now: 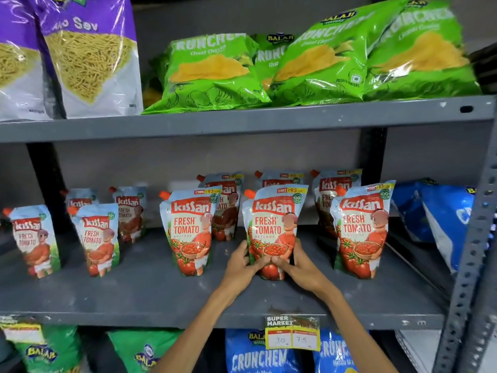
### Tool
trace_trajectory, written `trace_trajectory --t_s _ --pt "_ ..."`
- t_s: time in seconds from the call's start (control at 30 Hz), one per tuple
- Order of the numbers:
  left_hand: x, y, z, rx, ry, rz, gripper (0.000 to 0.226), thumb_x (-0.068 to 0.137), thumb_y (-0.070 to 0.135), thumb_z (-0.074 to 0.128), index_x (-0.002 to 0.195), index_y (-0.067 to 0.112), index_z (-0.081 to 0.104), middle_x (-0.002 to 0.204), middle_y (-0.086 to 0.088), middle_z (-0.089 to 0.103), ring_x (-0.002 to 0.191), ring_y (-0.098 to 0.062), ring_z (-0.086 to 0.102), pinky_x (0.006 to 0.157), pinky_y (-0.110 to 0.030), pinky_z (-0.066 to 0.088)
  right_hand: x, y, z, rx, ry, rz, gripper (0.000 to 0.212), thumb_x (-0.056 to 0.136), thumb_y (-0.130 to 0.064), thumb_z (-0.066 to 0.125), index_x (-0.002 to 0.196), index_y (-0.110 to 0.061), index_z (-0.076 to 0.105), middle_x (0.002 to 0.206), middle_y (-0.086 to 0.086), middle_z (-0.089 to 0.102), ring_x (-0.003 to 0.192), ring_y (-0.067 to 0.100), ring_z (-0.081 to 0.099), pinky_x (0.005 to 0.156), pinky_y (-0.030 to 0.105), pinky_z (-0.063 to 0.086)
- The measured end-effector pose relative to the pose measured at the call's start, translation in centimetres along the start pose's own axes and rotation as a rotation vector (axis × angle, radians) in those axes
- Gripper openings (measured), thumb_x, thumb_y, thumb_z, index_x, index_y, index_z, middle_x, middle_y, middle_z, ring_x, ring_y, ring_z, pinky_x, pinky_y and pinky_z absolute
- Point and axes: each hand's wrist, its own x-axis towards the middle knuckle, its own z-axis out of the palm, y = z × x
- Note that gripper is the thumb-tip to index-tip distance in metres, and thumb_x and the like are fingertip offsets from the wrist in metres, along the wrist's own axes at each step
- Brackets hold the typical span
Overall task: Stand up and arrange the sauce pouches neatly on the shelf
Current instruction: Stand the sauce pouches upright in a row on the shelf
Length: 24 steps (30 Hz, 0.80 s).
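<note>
Both hands clasp one ketchup pouch [273, 227] near its base on the middle shelf [150, 286]: the left hand [242, 265] wraps its left edge, the right hand [293, 262] its right edge, and the thumbs meet across the printed tomato on the front. The pouch stands upright in the front row, between a left neighbour pouch [191, 227] and a right neighbour pouch [360, 227], touching neither.

To finish this step well, the person should press the gusseted bottom flat against the shelf, turn the label square to the front, and line the pouch's face up with its neighbours before letting go slowly, since a soft, liquid-filled pack like this probably slumps if released off balance.

The pouch is pale blue at the top with an orange corner spout, a red brand banner, "Fresh Tomato Ketchup" lettering and a basket of tomatoes below. Its film looks glossy and slightly creased. Further pouches stand behind in a back row [279, 180] and in a looser group at the left [94, 232]; whether those at the far left sit fully upright is hard to judge at the distorted edge.
</note>
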Motion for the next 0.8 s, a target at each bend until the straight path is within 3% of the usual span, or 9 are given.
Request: trace_trajectory --t_s 0.1,0.2,0.3,0.5,0.57,0.67,0.8 --pt "0.4 0.3 1.1 0.001 -0.019 -0.008 0.052 0.086 0.019 0.077 0.13 0.029 0.052 0.119 0.017 0.069 0.104 0.006 0.069 0.082 -0.01 0.054 0.0 0.2 -1.2 -0.042 -0.002 0.018 0.063 0.093 -0.026 0.063 0.138 -0.026 0.02 0.128 -0.026 0.043 0.116 -0.015 0.047 0.084 0.002 0.046" --pt "1.1 0.5 2.4 0.022 -0.018 -0.005 0.05 0.09 0.017 0.073 0.134 0.021 0.051 0.128 0.001 0.068 0.114 -0.007 0.067 0.097 -0.023 0.054 0.1 0.0 -1.9 -0.052 0.018 0.021 0.064 0.094 -0.022 0.062 0.141 -0.02 0.018 0.126 -0.022 0.043 0.112 -0.013 0.049 0.081 0.0 0.045" --pt "1.6 0.5 3.0 0.036 -0.006 0.005 0.051 0.091 0.018 0.071 0.138 0.017 0.05 0.131 -0.001 0.067 0.12 -0.012 0.064 0.104 -0.03 0.051 0.3 0.0 -2.3 -0.054 0.035 0.024 0.066 0.094 -0.022 0.061 0.143 -0.016 0.017 0.127 -0.014 0.044 0.117 -0.002 0.048 0.08 -0.001 0.044" --pt "1.1 0.2 3.1 0.039 0.004 0.008 0.045 0.092 0.017 0.07 0.132 0.025 0.051 0.124 0.009 0.068 0.113 0.002 0.065 0.094 -0.017 0.053 -0.1 0.6 -2.3 -0.071 0.04 0.022 0.06 0.095 -0.021 0.061 0.139 -0.016 0.021 0.119 -0.027 0.043 0.103 -0.022 0.048 0.078 -0.004 0.042" --pt "1.1 0.2 3.1 0.035 0.005 0.004 0.046 0.091 0.018 0.071 0.132 0.026 0.05 0.125 0.009 0.068 0.112 0.004 0.065 0.093 -0.017 0.053 -0.1 0.6 -2.3 -0.059 0.042 0.021 0.058 0.095 -0.02 0.061 0.137 -0.017 0.022 0.119 -0.027 0.043 0.105 -0.018 0.049 0.078 -0.004 0.042" --pt "1.1 0.3 3.2 0.037 -0.003 0.0 0.044 0.09 0.022 0.072 0.128 0.033 0.051 0.126 0.009 0.068 0.114 0.003 0.065 0.097 -0.021 0.053 -0.3 0.4 -2.2 -0.058 0.05 0.017 0.058 0.094 -0.023 0.062 0.137 -0.021 0.023 0.12 -0.024 0.045 0.111 -0.004 0.051 0.079 -0.001 0.044" --pt "0.9 0.2 3.1 0.036 -0.001 0.011 0.048 0.09 0.024 0.072 0.133 0.027 0.051 0.13 0.003 0.067 0.121 -0.01 0.064 0.107 -0.035 0.05 -0.4 0.7 -2.3 -0.115 0.048 -0.006 0.067 0.093 -0.032 0.062 0.145 -0.02 0.02 0.122 -0.033 0.041 0.11 -0.018 0.048 0.083 0.0 0.042"
